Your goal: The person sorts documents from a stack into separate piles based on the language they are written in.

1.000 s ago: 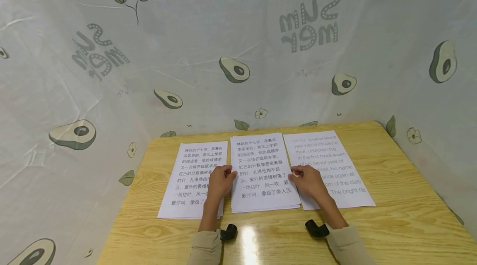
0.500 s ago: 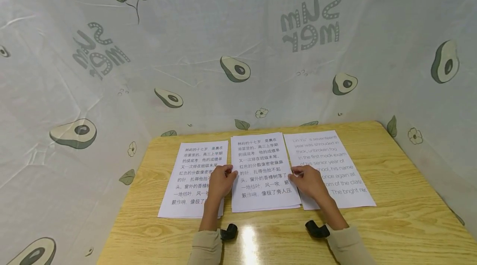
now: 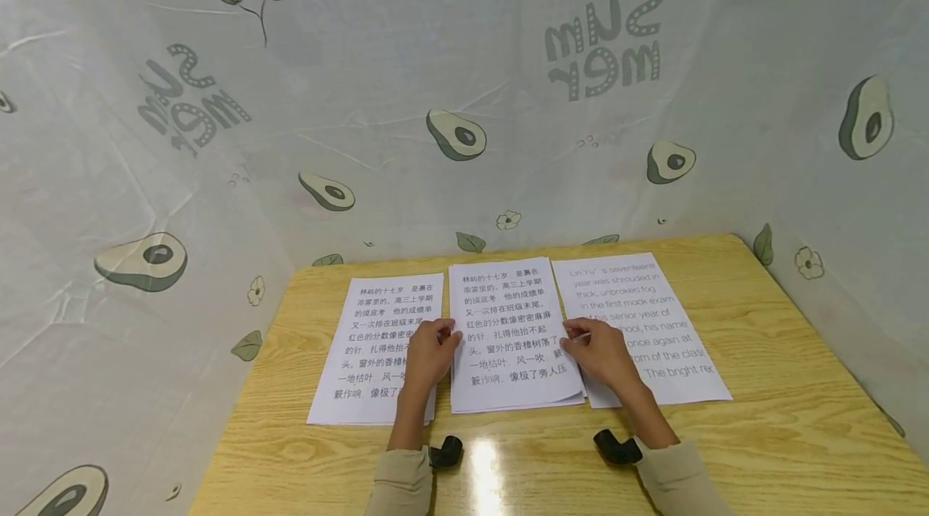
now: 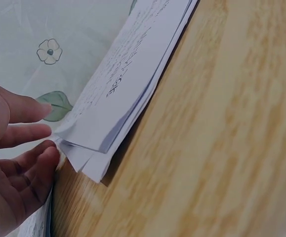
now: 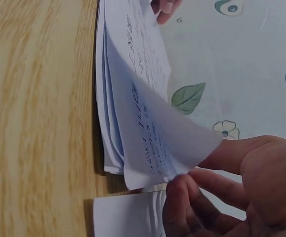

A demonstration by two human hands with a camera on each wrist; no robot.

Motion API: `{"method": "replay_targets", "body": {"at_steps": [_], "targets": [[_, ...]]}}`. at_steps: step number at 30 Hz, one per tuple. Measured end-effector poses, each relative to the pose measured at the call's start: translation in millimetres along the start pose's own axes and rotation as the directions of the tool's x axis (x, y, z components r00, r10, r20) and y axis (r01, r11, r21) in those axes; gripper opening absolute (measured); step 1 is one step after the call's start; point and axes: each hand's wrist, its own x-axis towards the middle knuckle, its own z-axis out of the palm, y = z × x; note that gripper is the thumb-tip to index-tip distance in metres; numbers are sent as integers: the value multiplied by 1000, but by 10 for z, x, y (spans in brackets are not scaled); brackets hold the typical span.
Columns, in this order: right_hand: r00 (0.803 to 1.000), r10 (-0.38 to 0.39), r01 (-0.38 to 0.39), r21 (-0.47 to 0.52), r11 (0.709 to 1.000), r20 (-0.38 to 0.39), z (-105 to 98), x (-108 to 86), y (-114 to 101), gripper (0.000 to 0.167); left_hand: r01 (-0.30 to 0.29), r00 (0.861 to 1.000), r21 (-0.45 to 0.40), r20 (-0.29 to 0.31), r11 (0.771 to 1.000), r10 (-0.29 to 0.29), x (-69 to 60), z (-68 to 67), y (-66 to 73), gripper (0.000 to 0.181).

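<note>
Printed sheets lie in a middle stack between the two hands. My left hand is at its left edge; in the left wrist view the fingers touch the slightly fanned edge, with the thumb held apart. At the right edge, my right hand pinches the top sheet, which curves up from the sheets under it in the right wrist view. The right forearm and hand cover part of the right-hand page with English text.
Another stack of printed pages lies at the left, partly under my left hand and forearm. The wooden table meets a patterned curtain at the back. Black wrist devices sit at both sleeves.
The lower right corner of the middle stack's top sheet has lifted slightly, and my right fingers have shifted a little. My left hand has barely moved.
</note>
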Motion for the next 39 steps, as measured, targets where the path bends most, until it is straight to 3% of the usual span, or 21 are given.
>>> {"method": "replay_targets", "body": {"at_steps": [18,39], "targets": [[997,72,-74,80,994,28,17,-2,-56,37,2,999,-116,-52,993,-8,-26,23,126,34],[997,74,-78,161,984,32,-48,25,2,40,-39,994,-191,-109,981,18,18,-74,48,34]]}}
